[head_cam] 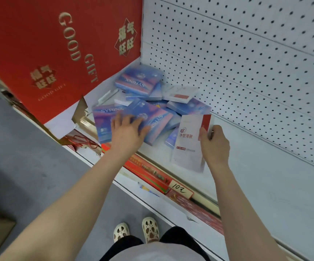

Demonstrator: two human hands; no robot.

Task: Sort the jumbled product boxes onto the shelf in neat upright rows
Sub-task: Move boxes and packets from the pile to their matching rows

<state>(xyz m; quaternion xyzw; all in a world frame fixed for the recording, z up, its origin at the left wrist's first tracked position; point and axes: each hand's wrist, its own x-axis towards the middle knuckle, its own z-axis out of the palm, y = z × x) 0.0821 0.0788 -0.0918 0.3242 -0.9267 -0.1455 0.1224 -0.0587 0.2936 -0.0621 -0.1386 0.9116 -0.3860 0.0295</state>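
A jumble of several blue and pink boxes marked SYRINX lies in a heap on the white shelf, with a flat white and red box among them. My left hand rests with spread fingers on one blue and pink box at the front of the heap. My right hand grips the right edge of a tall white box with a red corner, which stands upright on the shelf to the right of the heap.
A large red gift box marked GOOD GIFT stands on the shelf left of the heap. The white pegboard back panel rises behind. A price strip with a tag runs along the shelf's front edge. The shelf stretches bare to the right.
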